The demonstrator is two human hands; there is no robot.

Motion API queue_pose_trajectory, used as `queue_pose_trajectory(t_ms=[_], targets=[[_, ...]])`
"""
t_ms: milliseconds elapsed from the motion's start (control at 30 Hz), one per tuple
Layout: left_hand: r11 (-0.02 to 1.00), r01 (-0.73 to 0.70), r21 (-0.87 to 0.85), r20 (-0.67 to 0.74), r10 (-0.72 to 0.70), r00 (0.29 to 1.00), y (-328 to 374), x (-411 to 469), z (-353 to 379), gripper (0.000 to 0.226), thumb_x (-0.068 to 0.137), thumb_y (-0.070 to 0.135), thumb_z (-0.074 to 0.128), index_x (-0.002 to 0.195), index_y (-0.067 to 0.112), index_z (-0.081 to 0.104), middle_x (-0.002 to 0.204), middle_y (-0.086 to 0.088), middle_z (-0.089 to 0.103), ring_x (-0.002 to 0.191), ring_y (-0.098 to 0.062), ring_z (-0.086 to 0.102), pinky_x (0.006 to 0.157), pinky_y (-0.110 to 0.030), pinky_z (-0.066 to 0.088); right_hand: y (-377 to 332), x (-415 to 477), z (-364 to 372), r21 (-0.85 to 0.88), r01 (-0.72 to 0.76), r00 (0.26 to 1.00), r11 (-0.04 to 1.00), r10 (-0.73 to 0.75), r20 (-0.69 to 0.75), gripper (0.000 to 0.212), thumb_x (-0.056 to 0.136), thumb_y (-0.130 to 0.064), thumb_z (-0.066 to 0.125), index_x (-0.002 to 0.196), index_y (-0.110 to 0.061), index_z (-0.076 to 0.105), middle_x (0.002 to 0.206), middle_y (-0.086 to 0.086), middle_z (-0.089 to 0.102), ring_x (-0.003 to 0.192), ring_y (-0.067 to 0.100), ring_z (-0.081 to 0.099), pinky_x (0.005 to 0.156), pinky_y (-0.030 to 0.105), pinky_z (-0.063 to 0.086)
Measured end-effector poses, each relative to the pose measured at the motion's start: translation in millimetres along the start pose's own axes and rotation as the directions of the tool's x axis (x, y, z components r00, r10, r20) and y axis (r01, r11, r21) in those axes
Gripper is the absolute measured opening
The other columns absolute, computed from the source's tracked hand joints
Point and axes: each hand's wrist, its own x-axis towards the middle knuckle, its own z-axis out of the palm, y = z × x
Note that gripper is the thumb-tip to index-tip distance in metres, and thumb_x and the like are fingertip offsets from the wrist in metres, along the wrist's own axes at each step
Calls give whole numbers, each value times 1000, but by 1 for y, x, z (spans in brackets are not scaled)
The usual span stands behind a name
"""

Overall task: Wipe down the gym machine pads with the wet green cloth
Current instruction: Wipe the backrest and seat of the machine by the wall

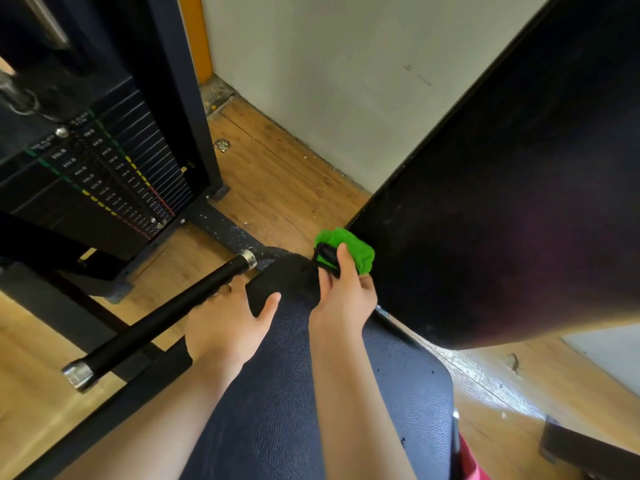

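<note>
Wooden flooring (277,174) runs up to a pale wall (329,81). A black weight stack (104,174) with coloured markings stands inside its frame on the left side of the room.

Item one: the dark blue seat pad (294,393) fills the lower middle of the view. The black back pad (502,202) rises tilted from its far right corner.

Item two: the green cloth (356,249) is bunched at the far end of the seat pad, touching the lower corner of the back pad. The right hand (346,296) holds it, fingers (343,258) curled around the cloth together with a small black item (327,258). What that item is cannot be made out.

Item three: the left hand (225,327) sits at the far left corner of the seat pad. Its thumb lies on top of the pad and its fingers (223,291) pass over the edge, just beside a black bar (156,323) with metal end caps. How far those fingers curl is hidden, so I cannot tell whether they grip.

Item four: a strip of red fabric (474,465) shows at the near right edge of the seat pad.
</note>
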Motion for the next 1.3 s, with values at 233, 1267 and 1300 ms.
queue_pose_trajectory(t_ms=[233,1267,1300], targets=[[999,19,-30,10,-19,1000,1,1,-3,66,85,74,25,109,20,53,77,2,61,64,-17,59,53,-26,47,-58,-33,18,35,219,969,975,-222,106,6,90,-12,67,92,-7,65,89,6,70,89,17,70,66,21,56],[999,-13,-38,-13,13,1000,1,2,1,67,85,75,26,108,18,53,89,-1,66,75,-19,65,53,-26,37,12,10,-9,-758,487,834,433,-489,257,31,86,-36,70,89,-10,55,74,-4,56,63,9,48,57,27,38],[999,-8,-39,-13,8,1000,2,2,1,68,85,75,25,110,19,52,89,0,66,76,-19,65,53,-26,37,12,12,-6,-779,463,838,423,-495,229,30,87,-38,70,92,-12,54,74,-8,54,62,7,47,57,28,37]])
